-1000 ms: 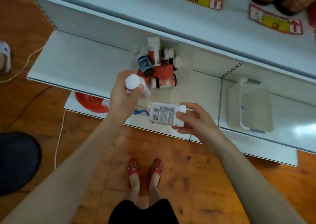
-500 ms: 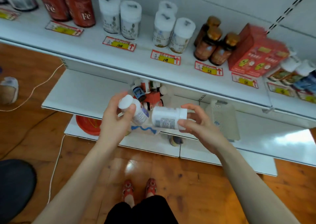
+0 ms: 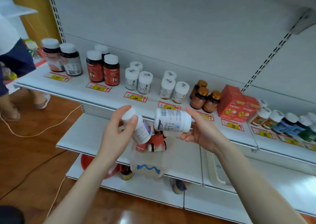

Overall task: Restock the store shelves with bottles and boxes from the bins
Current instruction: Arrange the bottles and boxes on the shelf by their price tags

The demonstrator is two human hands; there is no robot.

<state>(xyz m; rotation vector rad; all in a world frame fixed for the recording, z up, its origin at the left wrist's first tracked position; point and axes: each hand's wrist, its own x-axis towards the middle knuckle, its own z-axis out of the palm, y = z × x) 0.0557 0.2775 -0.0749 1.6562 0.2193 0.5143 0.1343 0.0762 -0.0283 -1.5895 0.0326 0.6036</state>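
My left hand (image 3: pixel 118 131) grips a small white bottle (image 3: pixel 139 129) with a white cap, tilted cap-up. A larger white bottle (image 3: pixel 172 120) lies sideways in my right hand (image 3: pixel 200 133), barcode showing. Both are held in front of the upper shelf (image 3: pixel 111 98), which carries rows of dark, red, white and amber bottles plus red boxes (image 3: pixel 236 104). Below my hands, a clear bin (image 3: pixel 147 164) with a blue squiggle sits on the middle shelf, with a red box and small bottles (image 3: pixel 156 142) lying in it.
An empty white basket (image 3: pixel 217 170) rests on the middle shelf to the right. A red basin (image 3: pixel 87 162) and jars sit on the bottom shelf. Another person's legs (image 3: pixel 13 86) stand at the far left. A cord (image 3: pixel 42 131) trails over the wooden floor.
My view has tilted up from the lower shelves to the stocked upper shelf. Both hands have risen with their bottles and hold them in front of that shelf.
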